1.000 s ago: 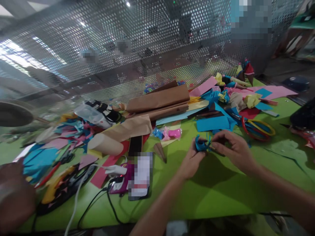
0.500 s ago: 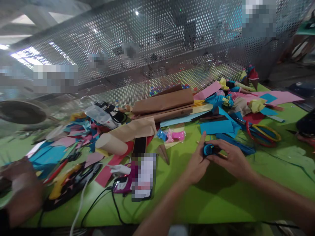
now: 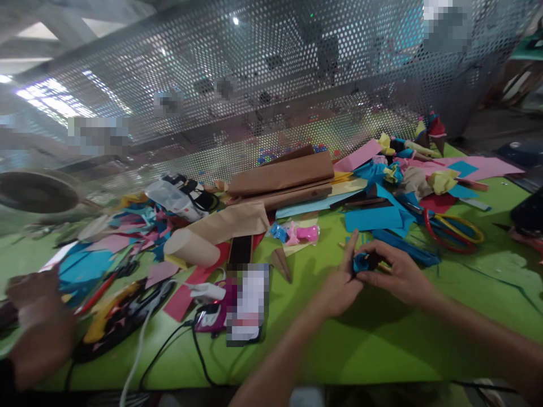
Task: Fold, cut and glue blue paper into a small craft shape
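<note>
Between my two hands is a curled piece of blue paper [image 3: 361, 262], coiled into a small roll. My left hand [image 3: 338, 287] pinches its left side, the index finger pointing up and away. My right hand [image 3: 396, 270] is closed on the roll from the right with thumb and fingers. Something thin and yellowish shows under the right fingers, too small to name. Just beyond the hands lie a flat blue sheet [image 3: 373, 219] and a folded blue strip [image 3: 409, 249]. A small brown paper cone [image 3: 280, 264] rests on the green table [image 3: 322, 356] to the left.
Scissors with red and yellow handles [image 3: 452, 233] lie at right. Left are phones [image 3: 250, 305], a purple power bank [image 3: 216, 308], cables and a paper roll [image 3: 193, 247]. Brown paper [image 3: 280, 175] is stacked along the back. Another person's hand [image 3: 40, 316] is at far left.
The blue roll has turned and shifted slightly between my fingers, its coil opening facing differently. The other person's hand at far left has moved a little.
</note>
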`<state>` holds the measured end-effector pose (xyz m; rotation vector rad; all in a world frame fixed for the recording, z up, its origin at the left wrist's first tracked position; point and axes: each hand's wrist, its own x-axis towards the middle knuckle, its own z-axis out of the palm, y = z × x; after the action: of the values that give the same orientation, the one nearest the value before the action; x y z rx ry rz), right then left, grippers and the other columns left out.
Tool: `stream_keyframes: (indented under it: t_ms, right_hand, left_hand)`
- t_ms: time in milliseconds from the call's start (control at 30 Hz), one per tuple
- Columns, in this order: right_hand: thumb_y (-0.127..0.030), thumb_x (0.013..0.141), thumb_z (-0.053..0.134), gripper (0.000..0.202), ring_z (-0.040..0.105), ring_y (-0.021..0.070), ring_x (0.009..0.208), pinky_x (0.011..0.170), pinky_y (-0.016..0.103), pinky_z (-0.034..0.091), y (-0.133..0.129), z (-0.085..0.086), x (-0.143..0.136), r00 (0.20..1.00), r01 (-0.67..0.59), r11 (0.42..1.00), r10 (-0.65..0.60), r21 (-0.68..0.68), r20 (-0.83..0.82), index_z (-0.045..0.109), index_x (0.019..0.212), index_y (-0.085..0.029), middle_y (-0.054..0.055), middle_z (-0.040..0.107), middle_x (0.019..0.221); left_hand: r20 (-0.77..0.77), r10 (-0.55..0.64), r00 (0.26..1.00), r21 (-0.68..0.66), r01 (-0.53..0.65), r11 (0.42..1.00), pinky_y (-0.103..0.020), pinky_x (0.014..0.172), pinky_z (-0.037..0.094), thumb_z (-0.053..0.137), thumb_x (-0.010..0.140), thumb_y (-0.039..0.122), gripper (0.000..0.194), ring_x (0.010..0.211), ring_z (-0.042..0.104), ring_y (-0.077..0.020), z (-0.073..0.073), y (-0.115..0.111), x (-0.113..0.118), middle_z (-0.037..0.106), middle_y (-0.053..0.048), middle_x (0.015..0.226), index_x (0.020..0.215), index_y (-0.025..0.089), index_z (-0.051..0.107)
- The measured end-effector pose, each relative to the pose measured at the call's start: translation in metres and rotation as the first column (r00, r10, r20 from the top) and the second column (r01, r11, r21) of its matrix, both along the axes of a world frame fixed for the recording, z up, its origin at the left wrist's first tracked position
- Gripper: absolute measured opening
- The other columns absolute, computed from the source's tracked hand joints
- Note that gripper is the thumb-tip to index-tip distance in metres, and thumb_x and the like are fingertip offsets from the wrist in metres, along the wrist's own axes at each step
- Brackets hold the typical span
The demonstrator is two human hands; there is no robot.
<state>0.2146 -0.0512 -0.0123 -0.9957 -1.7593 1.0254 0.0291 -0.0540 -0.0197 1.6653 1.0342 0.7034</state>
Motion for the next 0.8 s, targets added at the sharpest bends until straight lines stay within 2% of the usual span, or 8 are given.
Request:
stream_keyframes:
  t_ms: [100,167,233,300,367,433,600,800]
  right_hand:
    - [-0.033,0.085,0.075,0.024,0.063,0.0185,0.080,0.072,0.030,0.054,0.001,0.000,0.000,0.997,0.073,0.997,-0.073,0.009,0.004,0.067,0.104,-0.022,0.003,0.069,0.093]
    - [-0.034,0.084,0.075,0.025,0.063,0.0185,0.079,0.071,0.030,0.053,0.002,-0.001,0.001,0.989,0.147,0.988,-0.148,0.035,0.017,0.066,0.104,-0.022,0.003,0.068,0.093]
    - [-0.036,0.085,0.074,0.026,0.063,0.0190,0.080,0.072,0.031,0.053,0.004,-0.003,0.003,0.975,0.217,0.974,-0.219,0.060,0.035,0.065,0.105,-0.022,0.004,0.068,0.095]
    - [-0.036,0.087,0.073,0.026,0.063,0.0195,0.080,0.072,0.032,0.053,0.005,-0.003,0.004,0.964,0.255,0.964,-0.260,0.078,0.054,0.065,0.107,-0.023,0.004,0.068,0.097]
    - [-0.036,0.089,0.071,0.024,0.063,0.0202,0.081,0.073,0.033,0.053,0.005,-0.003,0.004,0.962,0.254,0.962,-0.262,0.103,0.078,0.065,0.108,-0.023,0.005,0.067,0.098]
    - [-0.032,0.090,0.070,0.021,0.063,0.0212,0.083,0.073,0.033,0.053,0.005,-0.003,0.004,0.962,0.235,0.961,-0.252,0.145,0.106,0.065,0.108,-0.023,0.005,0.067,0.099]
    - [-0.015,0.086,0.066,0.022,0.065,0.0246,0.091,0.077,0.036,0.054,0.006,-0.006,0.001,0.946,0.186,0.949,-0.243,0.253,0.215,0.064,0.107,-0.022,0.008,0.066,0.104]
    - [-0.012,0.086,0.062,0.026,0.065,0.0284,0.101,0.084,0.043,0.054,0.005,-0.010,-0.001,0.932,0.156,0.934,-0.247,0.322,0.265,0.063,0.110,-0.021,0.011,0.064,0.109]
  left_hand:
    - [0.045,0.034,0.998,-0.049,-0.032,0.998,-0.043,0.110,0.044,0.058,0.084,0.020,0.092,0.115,0.064,-0.0266,-0.001,0.002,0.004,0.064,-0.007,0.137,0.163,0.029,0.011]
    - [0.092,0.114,0.989,-0.044,-0.111,0.993,-0.043,0.105,0.047,0.062,0.084,0.021,0.092,0.109,0.065,-0.0255,-0.001,0.003,0.006,0.062,-0.009,0.135,0.162,0.027,0.015]
    - [0.160,0.169,0.973,-0.066,-0.160,0.985,-0.044,0.101,0.050,0.064,0.085,0.023,0.085,0.107,0.064,-0.0252,0.000,0.005,0.007,0.059,-0.012,0.139,0.160,0.026,0.025]
    - [0.234,0.160,0.959,-0.111,-0.137,0.984,-0.044,0.101,0.050,0.062,0.088,0.025,0.067,0.115,0.062,-0.0269,0.001,0.006,0.007,0.056,-0.012,0.144,0.152,0.025,0.042]
    - [0.302,0.134,0.944,-0.150,-0.092,0.984,-0.045,0.108,0.046,0.057,0.093,0.029,0.050,0.128,0.057,-0.0286,0.002,0.006,0.007,0.056,-0.010,0.147,0.143,0.025,0.054]
    - [0.335,0.140,0.932,-0.160,-0.090,0.983,-0.046,0.116,0.039,0.056,0.096,0.036,0.045,0.135,0.052,-0.0289,0.003,0.005,0.007,0.058,-0.008,0.147,0.139,0.024,0.059]
    - [0.301,0.179,0.937,-0.124,-0.148,0.981,-0.048,0.122,0.030,0.061,0.094,0.037,0.045,0.139,0.050,-0.0287,0.000,0.006,0.011,0.058,-0.008,0.147,0.137,0.022,0.062]
    - [0.288,0.171,0.942,-0.160,-0.128,0.979,-0.048,0.122,0.031,0.063,0.093,0.036,0.050,0.141,0.048,-0.0286,0.003,0.006,0.010,0.052,-0.009,0.153,0.142,0.023,0.057]
